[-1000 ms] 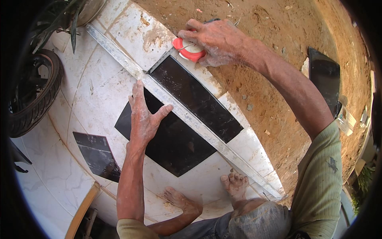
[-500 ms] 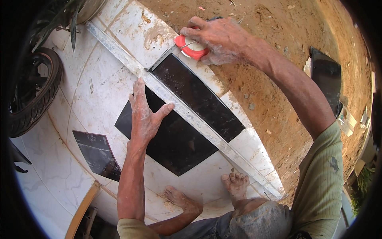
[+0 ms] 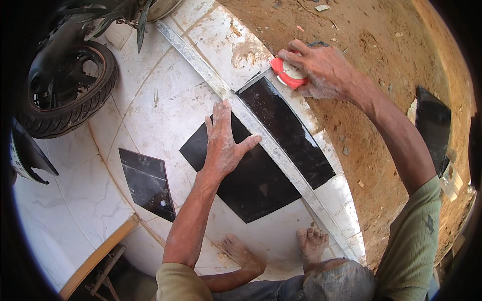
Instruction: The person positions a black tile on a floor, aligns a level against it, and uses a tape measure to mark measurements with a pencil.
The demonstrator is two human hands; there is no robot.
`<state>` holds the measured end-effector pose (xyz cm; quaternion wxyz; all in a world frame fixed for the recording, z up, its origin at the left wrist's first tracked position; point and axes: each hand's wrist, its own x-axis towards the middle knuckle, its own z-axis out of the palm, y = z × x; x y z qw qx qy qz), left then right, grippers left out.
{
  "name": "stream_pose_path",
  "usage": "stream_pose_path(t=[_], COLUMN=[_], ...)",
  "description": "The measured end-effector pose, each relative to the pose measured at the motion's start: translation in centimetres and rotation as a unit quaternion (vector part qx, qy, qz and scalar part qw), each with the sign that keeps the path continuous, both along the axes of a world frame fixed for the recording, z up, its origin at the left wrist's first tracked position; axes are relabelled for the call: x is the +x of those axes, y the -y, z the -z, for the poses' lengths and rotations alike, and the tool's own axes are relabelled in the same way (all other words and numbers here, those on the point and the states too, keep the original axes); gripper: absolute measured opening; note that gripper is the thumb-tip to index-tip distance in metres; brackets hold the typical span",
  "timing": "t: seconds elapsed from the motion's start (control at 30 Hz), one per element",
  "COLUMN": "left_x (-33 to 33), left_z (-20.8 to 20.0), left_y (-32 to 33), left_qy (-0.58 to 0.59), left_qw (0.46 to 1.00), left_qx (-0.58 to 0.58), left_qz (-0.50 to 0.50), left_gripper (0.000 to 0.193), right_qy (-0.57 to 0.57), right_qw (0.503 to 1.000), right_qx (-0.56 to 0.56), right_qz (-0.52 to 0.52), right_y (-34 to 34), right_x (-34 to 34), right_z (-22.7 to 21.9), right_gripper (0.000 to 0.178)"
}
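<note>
My right hand grips a red and white tape measure at the far end of a large black tile. A thin grey strip, seemingly the tape's blade, runs from it along the tile's far short edge to a long metal straightedge. That straightedge lies lengthwise across the tile, with black surface showing on both sides. My left hand lies flat on the tile's left part, fingers stretched out and thumb spread. Its fingertips and thumb tip reach the straightedge's near-left side.
A smaller black tile piece lies on the white tiled floor at left. Beyond it stand a motorbike wheel and a plant. Bare brown soil borders the floor at right, with another black tile there.
My view has shifted, so everything appears farther right in the picture. Both hands keep about the same places on the tile and the tape measure.
</note>
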<state>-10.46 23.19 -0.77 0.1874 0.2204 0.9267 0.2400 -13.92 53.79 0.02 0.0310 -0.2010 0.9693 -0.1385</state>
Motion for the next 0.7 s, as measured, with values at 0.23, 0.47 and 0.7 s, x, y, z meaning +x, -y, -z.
stream_pose_path(t=[0.23, 0.47, 0.7], left_x=[0.22, 0.33, 0.51], left_z=[-0.08, 0.55, 0.25], left_y=[-0.23, 0.04, -0.12], left_qy=[-0.002, -0.007, -0.016], left_qw=[1.000, 1.000, 1.000], left_qx=[-0.001, 0.023, -0.004], left_qz=[0.001, 0.014, 0.012], left_gripper=[0.107, 0.109, 0.106], right_qy=[-0.022, 0.030, 0.042], right_qw=[1.000, 0.999, 0.999], right_qx=[-0.004, 0.006, 0.027], right_qz=[-0.006, 0.012, 0.007], right_y=[-0.13, 0.14, -0.08], right_x=[0.16, 0.04, -0.08], right_z=[0.24, -0.01, -0.19], right_gripper=[0.076, 0.081, 0.089])
